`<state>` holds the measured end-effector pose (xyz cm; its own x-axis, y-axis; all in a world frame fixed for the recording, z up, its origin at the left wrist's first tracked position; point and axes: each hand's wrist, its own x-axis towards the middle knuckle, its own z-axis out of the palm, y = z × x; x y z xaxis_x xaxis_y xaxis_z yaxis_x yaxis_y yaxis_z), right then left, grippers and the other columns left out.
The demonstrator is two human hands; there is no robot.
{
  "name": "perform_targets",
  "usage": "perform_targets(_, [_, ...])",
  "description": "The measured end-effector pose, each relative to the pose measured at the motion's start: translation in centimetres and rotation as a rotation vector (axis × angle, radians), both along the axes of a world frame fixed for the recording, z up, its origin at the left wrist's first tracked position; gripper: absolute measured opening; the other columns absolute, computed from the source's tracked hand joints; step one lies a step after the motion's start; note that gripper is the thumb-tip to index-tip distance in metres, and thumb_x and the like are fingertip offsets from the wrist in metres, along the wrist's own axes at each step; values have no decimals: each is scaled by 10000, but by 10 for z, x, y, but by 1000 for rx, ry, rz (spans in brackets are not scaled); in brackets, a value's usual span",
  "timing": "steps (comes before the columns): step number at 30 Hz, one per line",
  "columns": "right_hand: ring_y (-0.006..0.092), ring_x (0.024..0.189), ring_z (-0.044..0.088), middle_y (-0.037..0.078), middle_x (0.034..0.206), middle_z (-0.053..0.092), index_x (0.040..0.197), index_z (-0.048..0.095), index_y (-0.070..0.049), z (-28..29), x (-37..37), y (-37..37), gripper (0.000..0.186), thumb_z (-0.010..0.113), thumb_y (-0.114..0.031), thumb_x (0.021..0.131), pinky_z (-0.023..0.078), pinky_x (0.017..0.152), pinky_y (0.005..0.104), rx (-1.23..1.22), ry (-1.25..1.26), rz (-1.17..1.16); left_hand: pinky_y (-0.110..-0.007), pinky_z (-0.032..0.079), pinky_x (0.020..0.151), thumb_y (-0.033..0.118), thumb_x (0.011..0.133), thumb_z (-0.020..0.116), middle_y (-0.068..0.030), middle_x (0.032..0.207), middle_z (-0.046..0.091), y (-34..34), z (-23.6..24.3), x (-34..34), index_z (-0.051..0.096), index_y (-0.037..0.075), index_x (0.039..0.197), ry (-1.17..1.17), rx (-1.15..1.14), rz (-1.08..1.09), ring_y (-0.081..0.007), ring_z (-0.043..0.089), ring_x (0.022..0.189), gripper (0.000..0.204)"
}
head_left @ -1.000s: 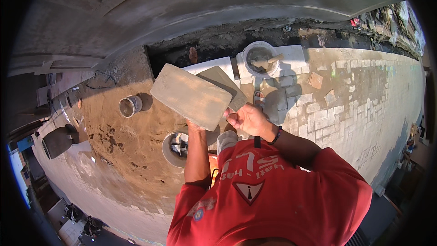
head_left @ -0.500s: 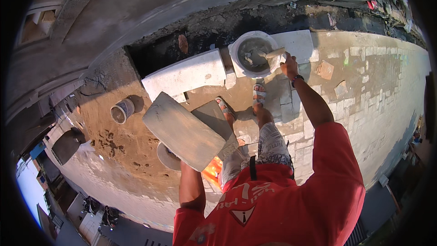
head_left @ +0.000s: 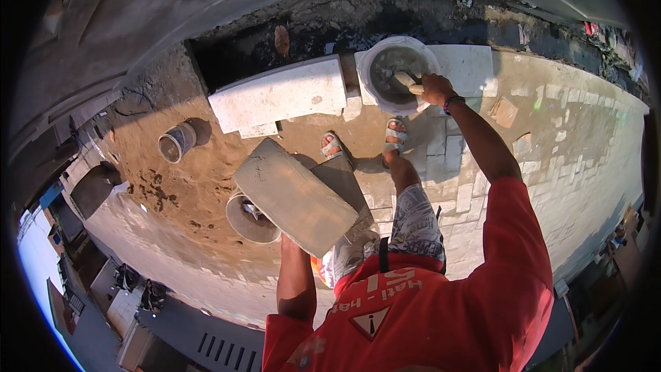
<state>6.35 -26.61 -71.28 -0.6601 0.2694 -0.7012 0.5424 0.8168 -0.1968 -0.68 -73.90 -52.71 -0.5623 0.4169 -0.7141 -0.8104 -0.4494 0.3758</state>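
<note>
A round white bucket (head_left: 367,89) of wet grey mortar (head_left: 385,64) stands ahead of me. My right hand (head_left: 437,89) is closed round the handle of a trowel (head_left: 415,88) at the bucket's right rim, and its blade end dips into the mortar. On my left, a large grey rectangular slab (head_left: 296,196) is held up at a slant in front of my body. Under its near end is my left hand (head_left: 292,246); the slab hides most of the fingers, and its weight appears to rest on that hand.
White blocks (head_left: 279,96) lie along a dark wet ditch (head_left: 241,69) at the wall. A small bucket (head_left: 177,143) stands on sand (head_left: 148,172) at left. Another bucket (head_left: 251,224) is beside my left arm. Broken tile (head_left: 505,111) and pavers (head_left: 475,193) lie right.
My right hand has moved closer over the bucket rim, and the trowel sits lower in the mortar. The slab has shifted slightly right, uncovering more of the bucket beside my left arm.
</note>
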Motion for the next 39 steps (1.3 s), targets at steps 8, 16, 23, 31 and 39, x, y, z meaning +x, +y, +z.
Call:
perform_targets(8, [366, 971, 648, 227, 1017, 663, 1034, 618, 7, 52, -16, -15, 310, 556, -191, 804, 525, 852, 442, 138, -42, -329, -440, 532, 875, 373, 837, 659, -130, 1186, 605, -5, -1, -1, 510, 37, 1270, -25, 14, -7, -283, 616, 1035, 567])
perform_targets(16, [403, 982, 633, 255, 1024, 653, 1039, 609, 7, 8, -5, -23, 334, 557, -233, 812, 514, 859, 465, 97, 41, -363, -439, 532, 875, 369, 823, 676, -127, 1183, 607, -16, -3, -1, 514, 37, 1267, -43, 18, -12, -280, 617, 1034, 577])
perform_targets(23, [383, 964, 642, 264, 984, 656, 992, 653, 6, 9, -11, -26, 352, 590, -278, 793, 527, 837, 442, -25, 59, -698, -439, 531, 875, 366, 810, 692, -124, 1180, 609, -24, -8, 4, 518, 38, 1264, -61, 11, -9, -277, 618, 1033, 586])
perform_targets(31, [374, 918, 656, 244, 916, 670, 829, 663, 25, -1, -7, -52, 301, 589, -257, 753, 534, 796, 446, 129, 208, -522, -438, 531, 875, 362, 796, 709, -121, 1178, 611, -19, -11, -2, 522, 38, 1261, -66, 17, -43, -273, 619, 1033, 597])
perform_targets(39, [399, 900, 651, 273, 945, 655, 963, 631, 23, -1, 0, -39, 394, 624, -312, 755, 527, 774, 463, -43, 171, -595, -438, 530, 875, 359, 782, 727, -118, 1175, 614, -16, -13, -6, 526, 39, 1258, -62, 23, -58, -270, 620, 1032, 608])
